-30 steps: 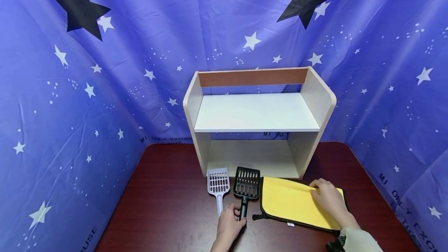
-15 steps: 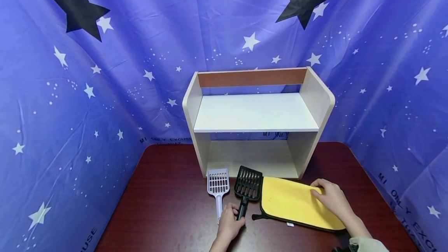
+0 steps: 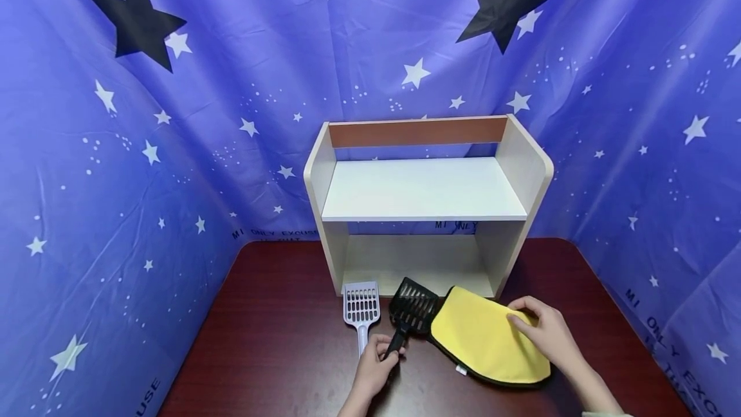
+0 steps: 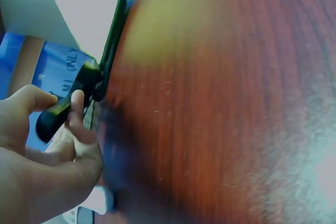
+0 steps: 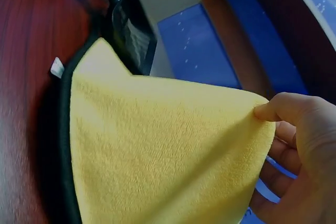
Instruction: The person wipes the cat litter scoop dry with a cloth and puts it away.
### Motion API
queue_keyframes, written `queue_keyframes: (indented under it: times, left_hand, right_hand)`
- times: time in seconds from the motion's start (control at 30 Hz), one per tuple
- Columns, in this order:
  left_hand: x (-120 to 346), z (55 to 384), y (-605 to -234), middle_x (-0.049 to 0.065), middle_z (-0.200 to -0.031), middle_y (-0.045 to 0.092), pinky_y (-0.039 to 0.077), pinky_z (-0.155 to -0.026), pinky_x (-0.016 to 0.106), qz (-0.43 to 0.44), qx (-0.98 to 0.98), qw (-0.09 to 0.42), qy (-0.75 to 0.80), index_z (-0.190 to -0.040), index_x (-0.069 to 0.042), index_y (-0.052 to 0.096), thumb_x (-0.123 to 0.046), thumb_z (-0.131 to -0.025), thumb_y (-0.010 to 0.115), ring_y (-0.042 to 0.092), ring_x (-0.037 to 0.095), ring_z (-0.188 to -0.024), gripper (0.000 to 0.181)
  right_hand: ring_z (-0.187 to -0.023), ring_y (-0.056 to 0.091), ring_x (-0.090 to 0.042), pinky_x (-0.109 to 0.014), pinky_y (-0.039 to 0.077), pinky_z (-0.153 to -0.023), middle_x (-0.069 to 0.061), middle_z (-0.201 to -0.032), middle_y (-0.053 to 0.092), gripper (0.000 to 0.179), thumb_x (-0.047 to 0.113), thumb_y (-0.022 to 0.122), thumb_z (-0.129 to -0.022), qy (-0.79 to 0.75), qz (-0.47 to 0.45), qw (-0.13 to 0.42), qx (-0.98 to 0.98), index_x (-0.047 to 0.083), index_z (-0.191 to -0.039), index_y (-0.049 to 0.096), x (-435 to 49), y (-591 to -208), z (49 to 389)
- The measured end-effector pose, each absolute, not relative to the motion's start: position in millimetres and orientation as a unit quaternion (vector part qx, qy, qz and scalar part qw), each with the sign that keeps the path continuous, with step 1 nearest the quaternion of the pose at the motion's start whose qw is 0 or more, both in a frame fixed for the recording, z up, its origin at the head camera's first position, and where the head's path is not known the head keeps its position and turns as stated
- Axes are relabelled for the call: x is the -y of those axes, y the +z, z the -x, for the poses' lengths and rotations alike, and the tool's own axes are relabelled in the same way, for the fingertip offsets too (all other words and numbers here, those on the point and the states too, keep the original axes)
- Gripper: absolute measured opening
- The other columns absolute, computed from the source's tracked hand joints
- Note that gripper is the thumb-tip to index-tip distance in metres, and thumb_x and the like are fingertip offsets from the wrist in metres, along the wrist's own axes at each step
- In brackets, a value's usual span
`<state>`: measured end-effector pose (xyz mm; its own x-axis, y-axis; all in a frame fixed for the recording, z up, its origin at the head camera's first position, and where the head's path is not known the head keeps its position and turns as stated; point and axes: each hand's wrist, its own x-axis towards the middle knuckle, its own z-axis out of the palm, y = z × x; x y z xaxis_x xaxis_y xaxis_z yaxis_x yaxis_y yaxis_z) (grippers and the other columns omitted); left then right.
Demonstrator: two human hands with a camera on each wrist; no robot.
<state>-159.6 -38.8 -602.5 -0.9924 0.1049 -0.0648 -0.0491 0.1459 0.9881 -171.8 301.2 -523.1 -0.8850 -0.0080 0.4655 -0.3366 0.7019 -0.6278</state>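
Table (image 3: 278, 333): dark-red woodgrain (pale shelf (image 3: 425, 188) at back!)
Curtain (image 3: 231, 69): starry blue, three sides
Left hand (image 3: 371, 370): fingers pinching black scoop (image 3: 408, 324)
Right hand (image 3: 551, 338): fingers pinching yellow cloth (image 3: 486, 340)

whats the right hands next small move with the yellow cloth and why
I'd probably lift the right hand slightly: its fingers pinch the yellow cloth by one edge, and the other end sits beside the black scoop in the left hand, so raising it may avoid snagging.

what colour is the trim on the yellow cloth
Black. The trim shows best in the right wrist view, along the left edge of the cloth.
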Motion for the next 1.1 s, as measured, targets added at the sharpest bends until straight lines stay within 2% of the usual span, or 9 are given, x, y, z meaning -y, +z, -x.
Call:
queue_keyframes:
  times: [0.13, 0.27, 0.37, 0.47, 0.6, 0.67, 0.87, 1.0, 1.1]
  left_hand:
    - [45.4, 161.1, -595.7, 0.023, -0.104, 0.073, 0.042, -0.05, 0.015, -0.024, -0.74, 0.072, 0.668, -0.116, 0.003, 0.052, -0.003, -0.093, 0.056, 0.05, 0.003, -0.061, 0.024]
    - [51.6, 161.9, -585.3, 0.031, -0.11, 0.069, 0.048, -0.061, 0.016, -0.049, -0.724, 0.075, 0.684, -0.12, 0.006, 0.05, -0.003, -0.097, 0.052, 0.057, 0.003, -0.071, 0.025]
    - [57.2, 163.3, -576.5, 0.034, -0.115, 0.067, 0.051, -0.067, 0.017, -0.063, -0.711, 0.076, 0.697, -0.123, 0.008, 0.047, -0.003, -0.098, 0.051, 0.061, 0.003, -0.077, 0.028]
    - [63.0, 164.5, -568.0, 0.034, -0.117, 0.066, 0.052, -0.069, 0.018, -0.077, -0.703, 0.071, 0.704, -0.125, 0.01, 0.046, -0.004, -0.099, 0.051, 0.063, 0.002, -0.079, 0.03]
    - [68.8, 164.6, -559.3, 0.037, -0.119, 0.064, 0.053, -0.074, 0.018, -0.102, -0.694, 0.072, 0.709, -0.126, 0.012, 0.045, -0.003, -0.099, 0.051, 0.064, 0.0, -0.081, 0.031]
    - [71.1, 165.1, -556.5, 0.039, -0.119, 0.062, 0.053, -0.077, 0.017, -0.118, -0.69, 0.074, 0.71, -0.127, 0.013, 0.044, -0.002, -0.099, 0.051, 0.064, -0.001, -0.082, 0.032]
    - [77.6, 165.6, -548.9, 0.043, -0.119, 0.06, 0.051, -0.085, 0.014, -0.152, -0.688, 0.08, 0.705, -0.127, 0.014, 0.043, -0.003, -0.1, 0.05, 0.063, -0.001, -0.088, 0.033]
    - [80.5, 164.8, -544.1, 0.04, -0.119, 0.061, 0.05, -0.082, 0.016, -0.16, -0.696, 0.081, 0.696, -0.127, 0.012, 0.044, -0.006, -0.101, 0.051, 0.063, -0.001, -0.088, 0.032]
    - [81.1, 164.0, -540.6, 0.038, -0.118, 0.063, 0.049, -0.08, 0.016, -0.166, -0.698, 0.078, 0.692, -0.127, 0.011, 0.046, -0.007, -0.101, 0.052, 0.063, -0.001, -0.088, 0.032]
  right_hand:
    - [-0.089, 0.058, 0.011, -0.002, 0.042, -0.08, -0.004, -0.091, 0.07, 0.022, -0.006, 0.078, -0.078, 0.418, -0.135, 0.248, 0.864, 0.013, -0.087, 0.071, -293.7, -520.8, 172.8]
    - [-0.096, 0.059, 0.01, -0.009, 0.043, -0.076, -0.006, -0.099, 0.07, 0.028, -0.015, 0.076, -0.074, 0.446, -0.161, 0.276, 0.836, 0.008, -0.088, 0.069, -285.0, -512.0, 170.9]
    - [-0.107, 0.06, 0.009, -0.009, 0.043, -0.082, 0.004, -0.113, 0.071, 0.03, -0.017, 0.074, -0.075, 0.459, -0.181, 0.274, 0.826, 0.008, -0.089, 0.066, -283.5, -509.4, 172.3]
    - [-0.119, 0.059, 0.005, -0.006, 0.042, -0.096, -0.005, -0.121, 0.071, 0.029, -0.017, 0.07, -0.079, 0.482, -0.204, 0.252, 0.814, 0.009, -0.092, 0.064, -283.1, -509.1, 175.1]
    - [-0.127, 0.058, -0.004, -0.01, 0.041, -0.105, -0.017, -0.114, 0.073, 0.029, -0.021, 0.065, -0.081, 0.506, -0.247, 0.249, 0.788, 0.005, -0.095, 0.062, -279.7, -507.4, 179.0]
    - [-0.129, 0.057, -0.006, -0.01, 0.04, -0.107, -0.008, -0.112, 0.075, 0.03, -0.022, 0.064, -0.08, 0.505, -0.261, 0.257, 0.781, 0.003, -0.097, 0.062, -275.9, -503.3, 180.1]
    - [-0.118, 0.06, 0.006, -0.004, 0.043, -0.095, 0.023, -0.119, 0.065, 0.03, -0.016, 0.063, -0.085, 0.484, -0.234, 0.249, 0.805, 0.009, -0.102, 0.063, -265.3, -493.2, 179.5]
    - [-0.096, 0.058, 0.009, -0.005, 0.043, -0.082, 0.019, -0.103, 0.063, 0.032, -0.014, 0.064, -0.087, 0.449, -0.23, 0.245, 0.828, 0.013, -0.104, 0.062, -260.2, -492.4, 181.4]
    - [-0.09, 0.054, 0.005, -0.008, 0.041, -0.08, 0.012, -0.098, 0.062, 0.032, -0.013, 0.063, -0.087, 0.433, -0.236, 0.244, 0.835, 0.013, -0.105, 0.061, -257.7, -490.2, 183.5]
